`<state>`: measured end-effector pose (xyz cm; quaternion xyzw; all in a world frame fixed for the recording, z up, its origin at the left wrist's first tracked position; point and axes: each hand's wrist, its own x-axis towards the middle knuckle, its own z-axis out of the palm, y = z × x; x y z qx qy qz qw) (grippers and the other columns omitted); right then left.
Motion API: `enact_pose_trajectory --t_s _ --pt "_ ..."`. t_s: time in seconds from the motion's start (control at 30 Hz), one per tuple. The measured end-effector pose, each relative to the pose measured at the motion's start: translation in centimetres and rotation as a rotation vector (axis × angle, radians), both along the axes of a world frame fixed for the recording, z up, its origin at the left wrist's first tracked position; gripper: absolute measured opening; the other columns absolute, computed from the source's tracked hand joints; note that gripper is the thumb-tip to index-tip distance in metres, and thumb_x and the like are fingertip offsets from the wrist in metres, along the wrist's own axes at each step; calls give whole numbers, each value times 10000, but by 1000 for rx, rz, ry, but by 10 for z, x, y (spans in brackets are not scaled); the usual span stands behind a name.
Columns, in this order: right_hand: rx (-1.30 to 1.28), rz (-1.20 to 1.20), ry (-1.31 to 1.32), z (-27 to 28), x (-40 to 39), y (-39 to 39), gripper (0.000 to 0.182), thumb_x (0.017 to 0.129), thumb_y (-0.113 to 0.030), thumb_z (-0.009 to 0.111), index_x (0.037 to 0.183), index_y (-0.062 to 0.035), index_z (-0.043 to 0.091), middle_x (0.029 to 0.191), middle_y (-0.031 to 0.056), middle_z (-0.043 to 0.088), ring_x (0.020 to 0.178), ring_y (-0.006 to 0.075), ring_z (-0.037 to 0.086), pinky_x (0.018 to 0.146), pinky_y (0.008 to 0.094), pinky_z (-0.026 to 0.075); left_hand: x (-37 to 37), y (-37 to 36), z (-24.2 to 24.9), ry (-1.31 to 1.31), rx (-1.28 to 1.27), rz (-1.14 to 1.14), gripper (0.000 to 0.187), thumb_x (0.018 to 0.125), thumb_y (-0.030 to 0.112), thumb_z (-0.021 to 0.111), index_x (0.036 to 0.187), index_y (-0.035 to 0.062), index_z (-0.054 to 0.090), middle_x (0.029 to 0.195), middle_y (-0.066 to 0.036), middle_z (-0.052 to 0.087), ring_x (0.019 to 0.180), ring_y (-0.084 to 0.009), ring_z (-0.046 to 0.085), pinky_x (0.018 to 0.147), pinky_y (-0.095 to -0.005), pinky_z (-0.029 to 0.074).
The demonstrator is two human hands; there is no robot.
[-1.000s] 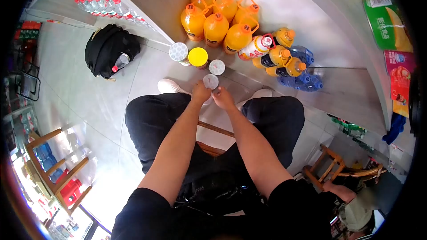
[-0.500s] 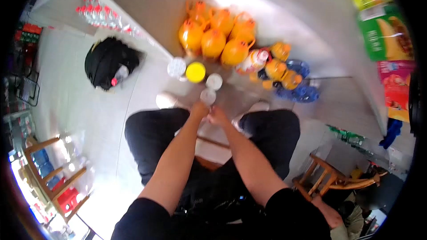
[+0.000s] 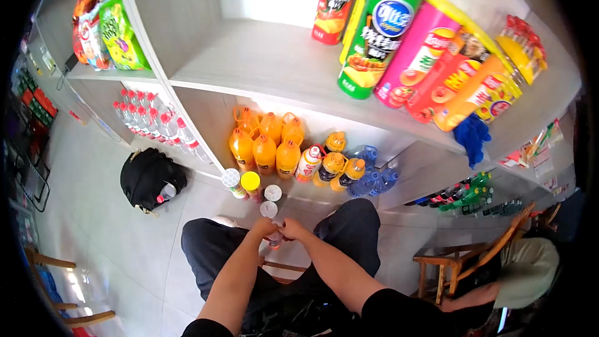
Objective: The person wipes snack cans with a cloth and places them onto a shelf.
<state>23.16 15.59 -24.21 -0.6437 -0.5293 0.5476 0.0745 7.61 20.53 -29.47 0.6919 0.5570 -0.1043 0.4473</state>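
Close together between my knees, my left hand (image 3: 265, 228) and my right hand (image 3: 291, 229) are closed around a small clear container with something reddish (image 3: 274, 239) low in it. Just beyond them stand two containers with whitish round tops, one nearer (image 3: 269, 208) and one farther (image 3: 272, 193). To their left is a container with a yellow lid (image 3: 251, 181), beside one with a white dotted lid (image 3: 231, 178). The label of the held container is too small to read.
Orange jugs (image 3: 264, 155) and blue-capped bottles (image 3: 377, 181) fill the lower shelf. Chip canisters (image 3: 379, 40) stand on the upper shelf (image 3: 262, 56). A black backpack (image 3: 151, 179) lies on the floor at left. Another person's arm (image 3: 474, 297) and a wooden chair (image 3: 450, 268) are at right.
The view has tilted up, bringing the upper shelf and its canisters into sight. The reddish container between my hands now shows. My hands remain together near the whitish tops.
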Motion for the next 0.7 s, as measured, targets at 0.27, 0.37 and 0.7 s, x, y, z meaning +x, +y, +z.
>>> enact_pose_trajectory --t_s 0.27,0.37,0.7 --pt "106 -22 -88 -6 11 -41 217 916 -185 572 996 10 524 705 128 646 548 211 644 452 346 506 17 -46 94 -131 -209 199 504 790 282 709 1190 -3 594 1074 -228 657 970 -314 662 701 -432 579" --pt "12 -70 -44 9 12 -53 188 924 -162 549 989 13 534 715 133 648 561 220 654 459 351 517 16 -60 91 -243 -97 117 540 796 264 704 1186 -77 553 1120 -242 619 887 -341 674 581 -446 615" --pt "273 -37 -118 13 16 -53 192 915 -148 552 968 37 542 727 172 654 571 242 668 466 369 536 9 -59 74 -290 34 -56 874 574 458 835 1205 -55 515 1158 -284 604 1067 -371 617 892 -409 502"
